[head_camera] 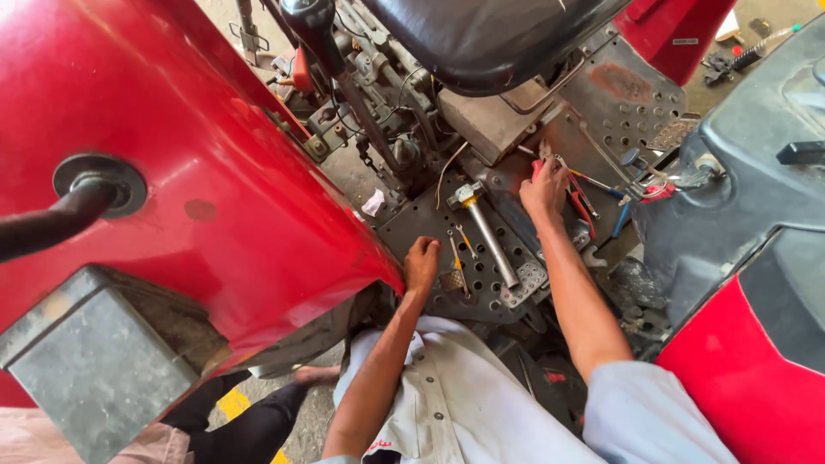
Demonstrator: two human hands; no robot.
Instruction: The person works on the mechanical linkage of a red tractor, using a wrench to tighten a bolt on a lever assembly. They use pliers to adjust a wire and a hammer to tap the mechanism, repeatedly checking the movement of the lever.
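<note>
Seen from the head camera, a person in a light grey work shirt leans over the perforated steel footplate (430, 225) of a red tractor, both bare arms stretched forward between the big red fender (198, 172) and the dark console (730, 198) on the right.

The left hand (421, 263) rests on the near edge of the footplate, fingers curled together into a loose fist, just beside a small open-ended spanner (455, 258) lying on the plate — whether it grips anything cannot be told.

The right hand (544, 191) reaches further in, fingers bunched and pressed down among a clutter of hand tools; it sits on or against red-handled pliers (580, 206), though a firm grip on them is not clear from this angle. A blue-handled tool (620, 215) lies just to the right of the pliers.

Between the two hands, a hammer (483, 225) with a steel shaft and a yellow band below its head lies diagonally across the footplate, touched by neither hand. Above it all hangs the black seat (481, 39), with levers and linkages (378, 94) crowded beneath.
</note>
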